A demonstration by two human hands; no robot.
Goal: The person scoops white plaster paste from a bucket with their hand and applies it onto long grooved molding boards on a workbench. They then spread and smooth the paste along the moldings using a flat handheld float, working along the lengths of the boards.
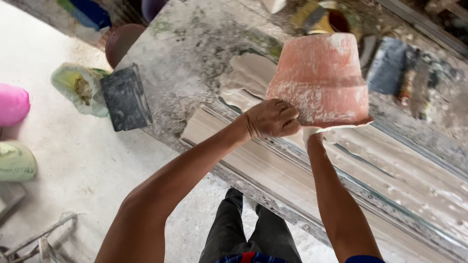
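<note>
I hold a terracotta-coloured pot mould [319, 78], dusted with white powder, upside down above a long workbench [195, 44]. My left hand [270, 118] grips its rim at the lower left edge. My right hand [310, 136] is mostly hidden under and inside the pot's opening, with only the wrist showing. A pale sheet of wet clay or plaster [246, 80] lies on the bench just behind the pot.
A dark square slab [126, 97] leans at the bench's left end beside a plastic bag [78, 87]. A round brown pot [122, 43], a pink bag [12, 103] and a green sack [15, 162] lie on the dusty floor. Tools clutter the bench's far right [404, 73].
</note>
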